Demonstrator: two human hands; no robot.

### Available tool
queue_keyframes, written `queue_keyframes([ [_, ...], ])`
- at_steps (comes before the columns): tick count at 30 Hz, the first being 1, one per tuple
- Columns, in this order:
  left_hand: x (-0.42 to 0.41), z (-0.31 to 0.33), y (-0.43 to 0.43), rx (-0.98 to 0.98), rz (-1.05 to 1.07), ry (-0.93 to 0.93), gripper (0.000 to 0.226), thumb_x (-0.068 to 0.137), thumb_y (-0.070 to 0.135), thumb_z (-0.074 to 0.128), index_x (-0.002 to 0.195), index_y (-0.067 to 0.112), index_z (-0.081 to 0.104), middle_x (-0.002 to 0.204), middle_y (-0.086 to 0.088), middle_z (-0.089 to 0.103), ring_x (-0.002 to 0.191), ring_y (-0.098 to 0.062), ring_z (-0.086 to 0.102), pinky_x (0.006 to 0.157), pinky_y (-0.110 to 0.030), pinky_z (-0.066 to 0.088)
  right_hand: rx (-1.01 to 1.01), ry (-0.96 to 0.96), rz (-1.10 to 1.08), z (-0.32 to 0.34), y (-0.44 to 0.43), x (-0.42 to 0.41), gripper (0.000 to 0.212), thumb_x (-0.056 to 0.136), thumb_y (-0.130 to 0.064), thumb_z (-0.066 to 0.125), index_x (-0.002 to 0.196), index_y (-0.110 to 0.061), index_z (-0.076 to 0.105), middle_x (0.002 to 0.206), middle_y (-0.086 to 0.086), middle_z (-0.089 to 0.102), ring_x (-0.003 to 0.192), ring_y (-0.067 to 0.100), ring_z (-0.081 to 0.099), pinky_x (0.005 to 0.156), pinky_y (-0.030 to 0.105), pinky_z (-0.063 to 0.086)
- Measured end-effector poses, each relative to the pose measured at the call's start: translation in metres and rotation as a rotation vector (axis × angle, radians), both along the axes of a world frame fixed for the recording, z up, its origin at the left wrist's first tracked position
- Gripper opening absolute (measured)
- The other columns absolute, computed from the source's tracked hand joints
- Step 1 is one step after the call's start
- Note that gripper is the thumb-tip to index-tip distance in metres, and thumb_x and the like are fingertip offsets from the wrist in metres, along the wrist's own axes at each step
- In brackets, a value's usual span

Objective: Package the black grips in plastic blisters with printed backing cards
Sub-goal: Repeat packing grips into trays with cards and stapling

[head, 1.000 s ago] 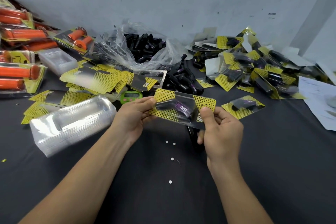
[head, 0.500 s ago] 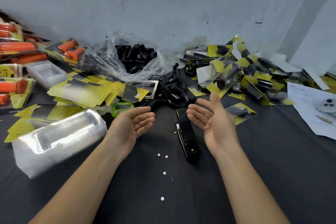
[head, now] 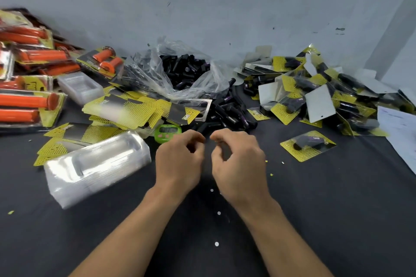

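Observation:
My left hand (head: 177, 164) and my right hand (head: 238, 164) hover side by side, palms down, over the dark table (head: 315, 209). Their fingers are curled and I see nothing in them. Just beyond the fingertips lie loose black grips (head: 227, 112), spilled from a clear bag of grips (head: 186, 69). A stack of clear blisters (head: 96, 164) lies left of my left hand. Yellow-and-black backing cards (head: 126, 108) are heaped behind it. One packed blister (head: 307, 145) lies on the table to the right.
A heap of finished packs (head: 315, 92) fills the back right. Packs of orange grips (head: 27, 101) are stacked at the far left, with a second blister stack (head: 78, 87) beside them. A green timer (head: 167, 131) sits by my left hand. White paper (head: 400, 132) lies at the right edge.
One second ago both hands held a packed blister. It then left them, the palms opened upward, and now both hands have turned palm down with curled fingers.

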State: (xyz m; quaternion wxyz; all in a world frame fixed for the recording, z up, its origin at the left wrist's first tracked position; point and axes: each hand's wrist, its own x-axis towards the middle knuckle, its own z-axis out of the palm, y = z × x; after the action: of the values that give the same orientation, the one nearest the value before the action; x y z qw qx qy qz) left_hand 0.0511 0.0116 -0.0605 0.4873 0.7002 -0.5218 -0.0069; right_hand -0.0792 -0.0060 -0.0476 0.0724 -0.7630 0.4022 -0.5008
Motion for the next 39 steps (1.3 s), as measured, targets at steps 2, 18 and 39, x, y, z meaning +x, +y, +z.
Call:
queue_keyframes([
  [2, -0.002, 0.005, 0.005, -0.168, 0.008, 0.021, 0.022, 0.087, 0.007, 0.065, 0.093, 0.026, 0.075, 0.086, 0.012, 0.075, 0.080, -0.009, 0.066, 0.075, -0.027, 0.051, 0.115, 0.013, 0.116, -0.006, 0.003, 0.016, 0.037, 0.087, -0.007, 0.059, 0.118, -0.025, 0.069, 0.103, -0.004, 0.070, 0.100, 0.012, 0.058, 0.086, 0.008, 0.038],
  [18, 0.155, 0.115, 0.061, 0.877, 0.018, -0.207, 0.041, 0.080, 0.031, 0.084, 0.120, 0.033, 0.074, 0.111, 0.013, 0.075, 0.094, -0.014, 0.071, 0.089, -0.036, 0.060, 0.383, 0.395, -0.030, -0.033, -0.080, 0.090, 0.079, 0.100, -0.049, 0.053, 0.164, -0.019, 0.017, 0.173, 0.012, 0.006, 0.159, 0.030, 0.004, 0.129, 0.043, 0.009],
  [39, 0.155, 0.072, 0.046, 0.542, 0.342, -0.510, 0.048, 0.083, 0.011, 0.066, 0.123, 0.037, 0.062, 0.091, 0.001, 0.072, 0.081, -0.026, 0.062, 0.060, -0.033, 0.044, 0.236, 0.433, -0.039, -0.027, -0.071, 0.088, 0.064, 0.088, -0.025, 0.060, 0.150, -0.017, 0.043, 0.147, 0.004, 0.053, 0.132, 0.026, 0.044, 0.115, 0.041, 0.033],
])
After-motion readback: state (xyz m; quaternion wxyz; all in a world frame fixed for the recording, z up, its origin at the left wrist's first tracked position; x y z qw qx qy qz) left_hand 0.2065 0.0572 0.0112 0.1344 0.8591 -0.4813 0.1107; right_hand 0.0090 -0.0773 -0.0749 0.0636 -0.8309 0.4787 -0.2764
